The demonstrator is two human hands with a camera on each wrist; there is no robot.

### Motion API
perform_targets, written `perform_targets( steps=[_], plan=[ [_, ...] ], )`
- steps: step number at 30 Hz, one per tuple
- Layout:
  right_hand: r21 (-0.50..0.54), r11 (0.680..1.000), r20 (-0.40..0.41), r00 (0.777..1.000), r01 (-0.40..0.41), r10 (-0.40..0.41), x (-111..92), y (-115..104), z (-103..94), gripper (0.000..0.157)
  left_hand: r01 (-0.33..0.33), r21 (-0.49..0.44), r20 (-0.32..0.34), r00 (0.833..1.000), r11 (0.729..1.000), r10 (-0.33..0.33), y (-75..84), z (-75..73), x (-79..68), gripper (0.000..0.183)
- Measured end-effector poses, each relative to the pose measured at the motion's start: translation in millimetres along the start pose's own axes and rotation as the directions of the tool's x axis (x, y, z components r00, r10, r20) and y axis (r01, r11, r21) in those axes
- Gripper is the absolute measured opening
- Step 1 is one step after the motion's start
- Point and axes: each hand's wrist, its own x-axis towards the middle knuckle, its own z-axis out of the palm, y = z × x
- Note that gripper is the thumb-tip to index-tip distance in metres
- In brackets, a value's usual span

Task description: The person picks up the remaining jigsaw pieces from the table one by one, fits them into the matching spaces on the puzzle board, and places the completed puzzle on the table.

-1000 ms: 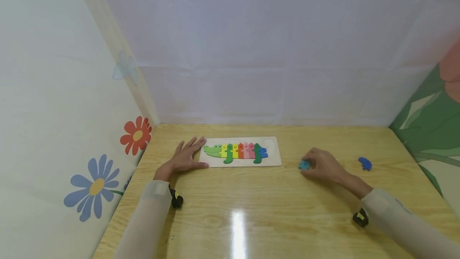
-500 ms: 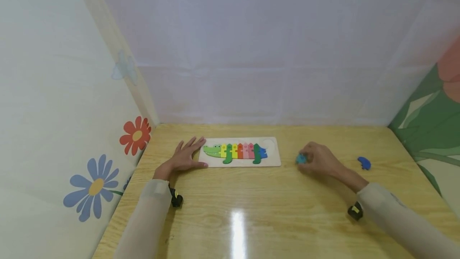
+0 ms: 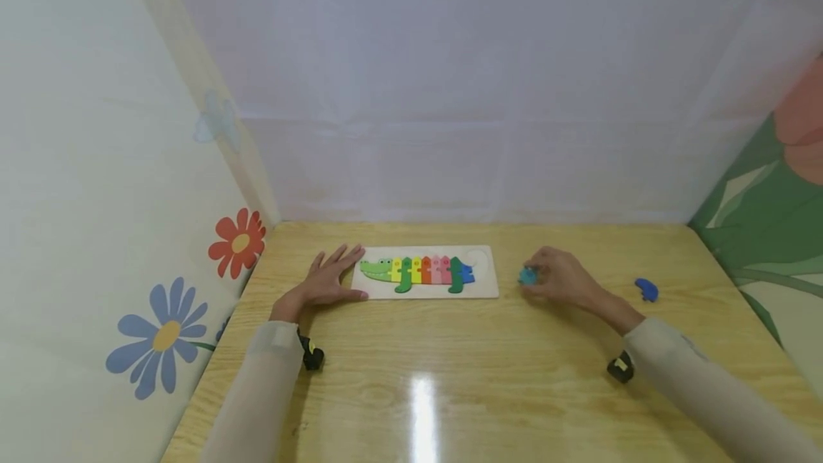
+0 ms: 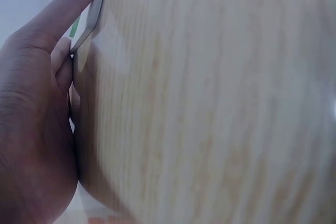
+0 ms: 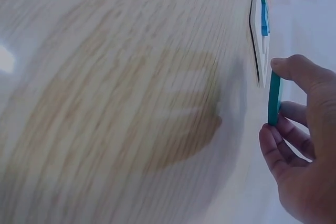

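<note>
A white puzzle board (image 3: 424, 293) lies on the table, bearing a row of coloured crocodile pieces (image 3: 426, 270): light green head, yellow, green, red, pink and blue. Bare white board shows at its right end. My left hand (image 3: 324, 283) rests at the board's left end, fingers spread, thumb on the near corner. In the left wrist view that thumb (image 4: 55, 11) lies along the board's edge. My right hand (image 3: 566, 279) pinches a teal puzzle piece (image 3: 528, 276) right of the board. The right wrist view shows the teal piece (image 5: 274, 97) edge-on between thumb and fingers, above the table.
A dark blue curved puzzle piece (image 3: 646, 289) lies on the wooden table (image 3: 514, 377), right of my right hand. A pale cloth wall (image 3: 476, 91) closes off the back, and flower-printed cloths stand at both sides.
My right hand has moved left and slightly away from me with the teal piece, closer to the board. The left hand keeps its place at the board. The head view has shifted slightly.
</note>
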Motion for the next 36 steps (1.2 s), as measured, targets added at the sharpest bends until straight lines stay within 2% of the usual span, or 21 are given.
perform_targets(
  steps=[9, 27, 36],
  plan=[
    [-0.013, 0.997, -0.015, 0.997, 0.078, -0.078, 11, -6, 6.1, 0.043, 0.008, 0.001, 0.005, 1.000, 1.000, -0.008, -0.7, 1.7, 0.1, 0.109],
    [0.019, 0.995, -0.029, 0.995, 0.096, -0.095, 32, -23, 12.1, 0.045, -0.013, -0.010, -0.007, 1.000, 1.000, 0.012, -6.0, 1.1, -2.1, 0.110],
    [0.042, 0.995, -0.021, 0.996, 0.086, -0.085, 40, -29, 12.3, 0.044, -0.024, -0.004, -0.009, 1.000, 1.000, 0.024, -2.7, 1.5, 1.7, 0.109]
  ],
)
